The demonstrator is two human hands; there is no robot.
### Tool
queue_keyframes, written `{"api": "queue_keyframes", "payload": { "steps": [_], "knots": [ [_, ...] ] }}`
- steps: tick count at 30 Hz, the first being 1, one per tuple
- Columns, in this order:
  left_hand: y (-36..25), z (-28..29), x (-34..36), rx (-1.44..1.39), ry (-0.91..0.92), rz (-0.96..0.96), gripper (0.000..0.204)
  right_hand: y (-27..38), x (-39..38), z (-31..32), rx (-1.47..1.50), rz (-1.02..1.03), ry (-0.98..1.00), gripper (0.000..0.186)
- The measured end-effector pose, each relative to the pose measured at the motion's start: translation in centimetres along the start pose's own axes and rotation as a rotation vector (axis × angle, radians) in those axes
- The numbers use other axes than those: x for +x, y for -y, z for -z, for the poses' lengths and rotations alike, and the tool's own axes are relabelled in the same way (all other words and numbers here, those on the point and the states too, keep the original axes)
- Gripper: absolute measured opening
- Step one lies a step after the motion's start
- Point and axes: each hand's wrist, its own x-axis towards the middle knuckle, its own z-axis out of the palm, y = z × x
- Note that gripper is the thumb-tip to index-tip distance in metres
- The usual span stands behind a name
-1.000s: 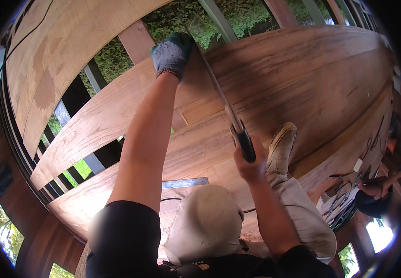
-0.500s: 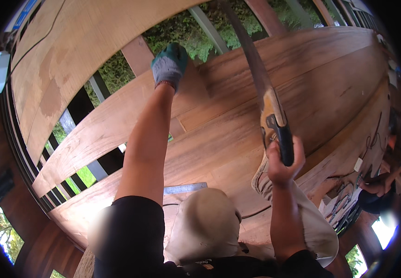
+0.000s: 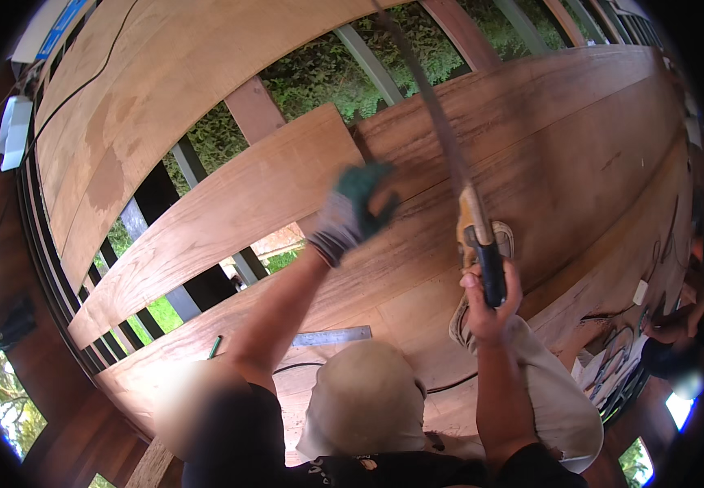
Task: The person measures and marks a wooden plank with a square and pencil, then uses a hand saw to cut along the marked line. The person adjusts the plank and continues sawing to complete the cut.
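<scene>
- Right hand (image 3: pixel 490 315) grasps saw (image 3: pixel 453 163); blade spans far edge of planks (image 3: pixel 588 122), open gap (image 3: pixel 311 73).
- Left hand (image 3: pixel 357 208) empty, fingers apart, near curved board's (image 3: pixel 238 199) right end.

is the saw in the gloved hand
No, the bare right hand holds the saw by its black handle; the gloved left hand is apart from it.

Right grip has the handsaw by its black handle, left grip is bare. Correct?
One error: the left grip is not bare. The head view shows it wearing a green and grey glove. The rest stands: the right grip has the handsaw by its black handle.
</scene>
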Motion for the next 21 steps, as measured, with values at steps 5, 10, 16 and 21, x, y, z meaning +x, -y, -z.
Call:
{"api": "queue_keyframes", "payload": {
  "steps": [5, 10, 16, 21],
  "knots": [
    [5.6, 5.9, 0.2, 0.677, -0.143, 0.231, 0.122, -0.1, -0.8, -2.5, -0.037, -0.084, 0.052, 0.016],
    [6.5, 8.2, 5.7, 0.739, -0.356, 0.229, 0.093, -2.9, -2.0, -1.9, -0.017, -0.259, 0.155, 0.020],
    [5.7, 7.1, 8.9, 0.531, 0.130, 0.262, 0.052, -1.2, -1.2, 1.3, -0.095, -0.179, 0.127, 0.019],
    [9.2, 13.0, 7.5, 0.500, -0.023, 0.390, 0.045, 1.1, 2.7, 0.1, -0.035, -0.024, 0.173, 0.017]
  ]
}}
